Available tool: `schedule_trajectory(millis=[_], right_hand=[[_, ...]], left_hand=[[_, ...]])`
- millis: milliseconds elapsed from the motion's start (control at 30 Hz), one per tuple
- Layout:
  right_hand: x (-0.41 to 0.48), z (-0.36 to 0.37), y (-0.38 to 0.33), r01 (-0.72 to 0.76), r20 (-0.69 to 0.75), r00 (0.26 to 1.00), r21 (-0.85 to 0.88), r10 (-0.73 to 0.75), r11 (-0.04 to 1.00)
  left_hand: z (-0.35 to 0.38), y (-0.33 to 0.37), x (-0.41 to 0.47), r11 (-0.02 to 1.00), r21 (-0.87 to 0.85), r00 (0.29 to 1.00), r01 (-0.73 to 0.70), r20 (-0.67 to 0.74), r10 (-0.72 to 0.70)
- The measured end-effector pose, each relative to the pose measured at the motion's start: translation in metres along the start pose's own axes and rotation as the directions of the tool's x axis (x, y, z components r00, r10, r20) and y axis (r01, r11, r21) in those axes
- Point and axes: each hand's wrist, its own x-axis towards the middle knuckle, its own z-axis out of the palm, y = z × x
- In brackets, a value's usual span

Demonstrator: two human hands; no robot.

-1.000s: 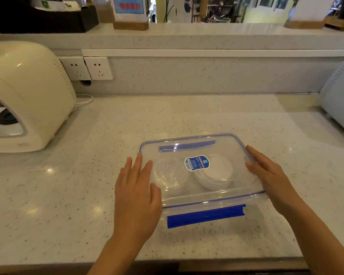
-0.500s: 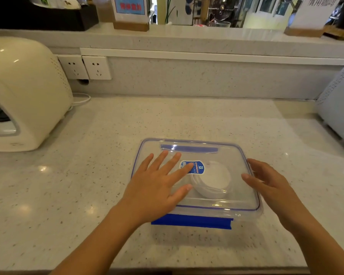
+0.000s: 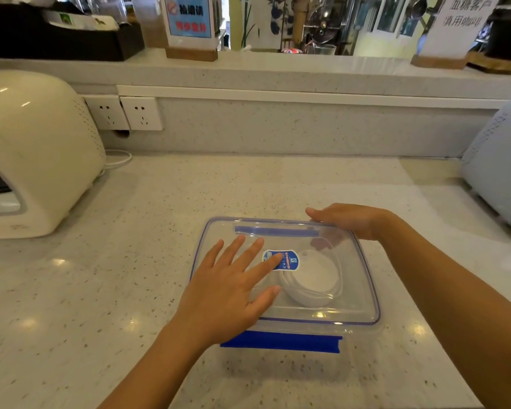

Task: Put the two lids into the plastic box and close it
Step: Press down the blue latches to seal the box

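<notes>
A clear plastic box (image 3: 363,293) with blue trim sits on the counter, its transparent cover lying on top. Through the cover I see one round white lid (image 3: 313,283) inside on the right; my left hand hides the box's left part. My left hand (image 3: 230,290) lies flat on the cover, fingers spread, fingertips at the blue sticker (image 3: 288,259). My right hand (image 3: 345,221) reaches over the far right corner, fingers curled on the rear edge by the far blue latch (image 3: 275,231). The near blue latch (image 3: 281,341) sticks out at the front.
A cream appliance (image 3: 36,154) stands at the left with its cord, a pale blue appliance (image 3: 499,169) at the right edge. Two wall sockets (image 3: 124,112) sit on the backsplash. The raised ledge behind carries sign stands and a black tray.
My left hand slid from the box's left edge onto the cover's top. My right hand moved from the right side to the far right corner. The cover settled flat.
</notes>
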Motion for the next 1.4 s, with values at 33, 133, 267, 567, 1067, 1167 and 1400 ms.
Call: schedule_trajectory(millis=[33, 133, 267, 567, 1067, 1167, 1400], right_hand=[[0.002, 0.0, 0.0, 0.02, -0.021, 1.0, 0.004, -0.019, 1.0], [0.003, 0.0, 0.005, 0.129, -0.068, 0.99, 0.056, -0.125, 0.99], [0.003, 0.007, 0.01, 0.25, -0.182, 0.953, 0.033, -0.24, 0.968], [0.005, 0.035, -0.005, 0.318, -0.386, 0.841, -0.217, -0.38, 0.923], [0.001, 0.038, -0.007, 0.285, -0.401, 0.843, -0.23, -0.357, 0.931], [0.0, 0.038, -0.007, 0.279, -0.406, 0.843, -0.23, -0.352, 0.932], [0.001, 0.037, -0.008, 0.287, -0.388, 0.839, -0.282, -0.382, 0.916]], left_hand=[[0.0, 0.0, 0.0, 1.0, -0.007, 1.0, 0.003, -0.005, -0.003], [0.003, -0.001, 0.002, 1.0, -0.024, 1.0, 0.006, -0.022, -0.006], [0.003, -0.001, 0.003, 1.0, 0.025, 1.0, 0.012, -0.018, -0.011], [0.014, 0.014, -0.03, 0.985, 0.158, 0.907, -0.077, -0.399, 0.134], [0.01, 0.007, -0.055, 0.843, 0.462, 0.947, -0.276, -0.019, 0.32], [-0.01, 0.006, -0.055, 0.87, 0.376, 0.935, -0.318, -0.03, 0.355], [-0.035, 0.0, -0.041, 0.893, 0.198, 0.906, -0.404, -0.051, 0.421]])
